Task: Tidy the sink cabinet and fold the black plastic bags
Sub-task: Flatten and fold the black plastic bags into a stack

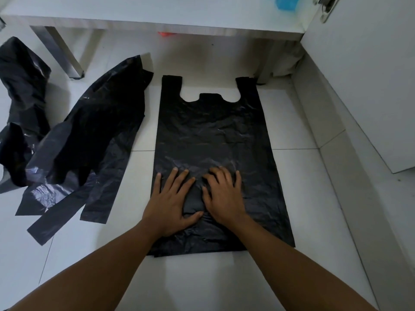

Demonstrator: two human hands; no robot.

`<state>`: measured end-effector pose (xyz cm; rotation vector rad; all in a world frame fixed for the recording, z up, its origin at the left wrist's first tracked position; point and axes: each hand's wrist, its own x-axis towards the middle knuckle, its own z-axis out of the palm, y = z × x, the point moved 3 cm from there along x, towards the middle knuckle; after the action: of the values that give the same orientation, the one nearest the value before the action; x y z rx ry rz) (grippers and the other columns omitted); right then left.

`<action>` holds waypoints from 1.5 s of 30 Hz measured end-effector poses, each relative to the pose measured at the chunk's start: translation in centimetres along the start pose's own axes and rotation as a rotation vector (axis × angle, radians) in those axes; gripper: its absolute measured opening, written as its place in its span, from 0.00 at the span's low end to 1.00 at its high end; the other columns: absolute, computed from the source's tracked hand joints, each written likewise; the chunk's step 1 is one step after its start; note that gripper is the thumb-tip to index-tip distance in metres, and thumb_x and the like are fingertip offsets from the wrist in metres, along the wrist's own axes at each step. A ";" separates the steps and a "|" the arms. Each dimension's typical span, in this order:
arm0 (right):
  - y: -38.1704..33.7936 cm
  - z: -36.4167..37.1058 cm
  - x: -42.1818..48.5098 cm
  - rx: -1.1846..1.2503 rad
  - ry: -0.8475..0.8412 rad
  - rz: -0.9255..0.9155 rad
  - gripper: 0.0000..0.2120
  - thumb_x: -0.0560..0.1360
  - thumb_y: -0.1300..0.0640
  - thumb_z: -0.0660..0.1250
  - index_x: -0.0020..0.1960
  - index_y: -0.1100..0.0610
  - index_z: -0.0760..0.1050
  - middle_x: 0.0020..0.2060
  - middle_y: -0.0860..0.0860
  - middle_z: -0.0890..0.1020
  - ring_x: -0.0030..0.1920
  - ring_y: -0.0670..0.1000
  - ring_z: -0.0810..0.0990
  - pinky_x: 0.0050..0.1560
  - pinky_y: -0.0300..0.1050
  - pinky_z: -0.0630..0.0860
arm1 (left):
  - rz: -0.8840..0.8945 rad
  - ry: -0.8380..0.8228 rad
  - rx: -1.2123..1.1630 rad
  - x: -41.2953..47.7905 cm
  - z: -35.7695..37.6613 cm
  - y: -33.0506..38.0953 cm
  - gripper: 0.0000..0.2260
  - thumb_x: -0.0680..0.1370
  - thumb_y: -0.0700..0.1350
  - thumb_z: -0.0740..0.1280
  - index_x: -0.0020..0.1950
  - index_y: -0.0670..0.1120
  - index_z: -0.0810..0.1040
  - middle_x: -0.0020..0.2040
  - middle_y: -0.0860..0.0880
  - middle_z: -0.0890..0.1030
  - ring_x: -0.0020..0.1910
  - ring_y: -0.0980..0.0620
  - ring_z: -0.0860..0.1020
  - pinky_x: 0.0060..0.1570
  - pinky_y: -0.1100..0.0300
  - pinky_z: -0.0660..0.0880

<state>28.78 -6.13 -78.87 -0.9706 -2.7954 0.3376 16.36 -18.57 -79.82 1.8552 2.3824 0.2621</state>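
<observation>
While it lies spread flat on the white tiled floor point(303, 122), the black plastic bag point(213, 135) points its two handles away from the person, toward the cabinet, and its closed bottom edge sits nearest the person's arms. Both hands press down on its lower middle, side by side and almost touching: the left hand point(173, 198) lies palm down with fingers spread wide, and the right hand point(224, 196) rests beside it with its fingers fanned over the creased plastic. Neither grip closes on anything; both are wide and flat. Just to the left, a loose pile of black bags point(89, 135) sprawls on the tiles, handles trailing toward the person, and farther left lies a crumpled black bag point(20, 97). Beyond them runs the cabinet's bottom shelf point(157, 25) on a metal leg point(60, 55), and the open cabinet door point(359, 75) stands at the right.
</observation>
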 end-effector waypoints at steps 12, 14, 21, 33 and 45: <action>15.9 -5.4 -0.9 -0.060 0.017 0.410 0.22 0.83 0.42 0.49 0.69 0.52 0.68 0.70 0.54 0.69 0.73 0.57 0.62 0.72 0.70 0.53 | -0.037 -0.050 -0.006 0.0 -0.3 0.0 0.43 0.74 0.77 0.48 0.81 0.51 0.58 0.82 0.49 0.55 0.82 0.47 0.46 0.76 0.35 0.46; 15.2 -6.0 0.3 -0.036 0.091 0.366 0.20 0.83 0.44 0.53 0.69 0.54 0.70 0.68 0.55 0.71 0.72 0.57 0.64 0.72 0.68 0.56 | -0.045 -0.058 -0.012 0.1 -0.4 0.0 0.43 0.74 0.77 0.48 0.81 0.52 0.57 0.82 0.49 0.55 0.82 0.48 0.45 0.77 0.35 0.45; 5.3 -4.0 5.3 -0.011 -0.030 -0.083 0.13 0.79 0.54 0.60 0.60 0.57 0.76 0.59 0.55 0.75 0.58 0.57 0.73 0.55 0.51 0.72 | -0.168 -0.111 -0.218 1.1 -2.0 0.2 0.42 0.72 0.78 0.39 0.77 0.58 0.63 0.81 0.56 0.57 0.81 0.54 0.46 0.77 0.41 0.35; -7.2 -9.4 14.5 0.204 -0.085 -0.118 0.10 0.81 0.52 0.58 0.52 0.52 0.77 0.46 0.48 0.76 0.45 0.49 0.75 0.41 0.44 0.68 | -0.400 0.131 -0.112 6.7 -16.2 -7.0 0.18 0.79 0.62 0.60 0.60 0.52 0.78 0.59 0.51 0.79 0.63 0.49 0.74 0.74 0.36 0.52; -22.7 -5.5 17.5 0.440 -0.314 -0.341 0.33 0.78 0.57 0.67 0.78 0.51 0.55 0.72 0.55 0.66 0.68 0.57 0.70 0.67 0.57 0.72 | -0.959 0.194 -0.114 -0.9 -19.9 -19.8 0.07 0.77 0.52 0.68 0.51 0.51 0.81 0.47 0.48 0.81 0.53 0.41 0.79 0.65 0.37 0.66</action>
<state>3.10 -11.66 -66.21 -0.3606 -2.8831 1.0723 -6.01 -25.51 -64.34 0.5070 2.9658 0.4587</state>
